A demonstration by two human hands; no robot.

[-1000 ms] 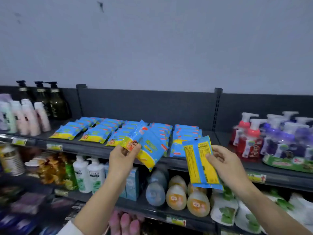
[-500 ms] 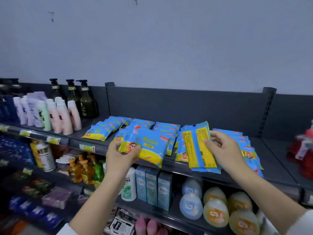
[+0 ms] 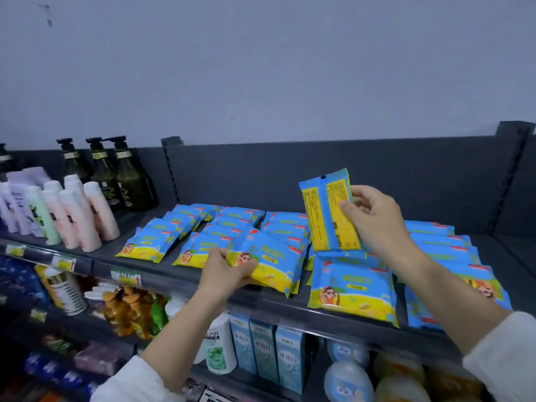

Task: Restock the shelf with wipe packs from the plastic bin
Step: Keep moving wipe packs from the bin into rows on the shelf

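Wipe packs: two are in hand right now. Left hand [image 3: 229, 268] pinches a face-up pack [image 3: 271, 264] by its corner, low over the shelf [image 3: 203, 281] front edge, so I'd slide it flat into the third row and square it up. Right hand [image 3: 374, 219] grips a back-side-out pack [image 3: 329, 211] above the rows; flip it first. Roughly five rows on the shelf, exact pack count too overlapped to tell. Three dark pump bottles [image 3: 103, 172] far left.
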